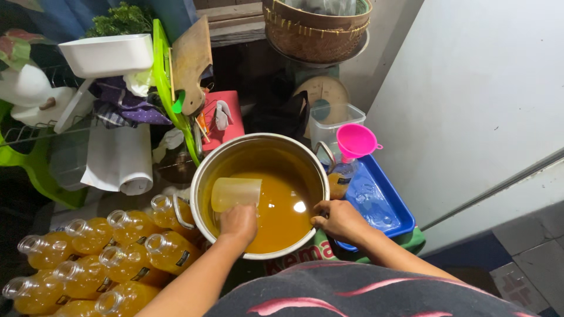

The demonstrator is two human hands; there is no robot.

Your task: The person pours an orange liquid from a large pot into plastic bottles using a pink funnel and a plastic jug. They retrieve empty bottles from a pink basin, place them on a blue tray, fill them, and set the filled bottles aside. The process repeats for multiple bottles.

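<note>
A large steel pot holds amber-yellow liquid. My left hand grips a translucent plastic cup lying on its side inside the pot, over the liquid. On the pot's near right rim rests my right hand, fingers curled over the edge. Right of the pot, a clear bottle partly filled with the same liquid stands in a blue tray with a pink funnel in its neck.
Several open bottles of yellow liquid lie clustered at the lower left. Behind the pot are a clear plastic container, a red box, a wooden cutting board, a white tub and a woven basket. A white wall panel stands on the right.
</note>
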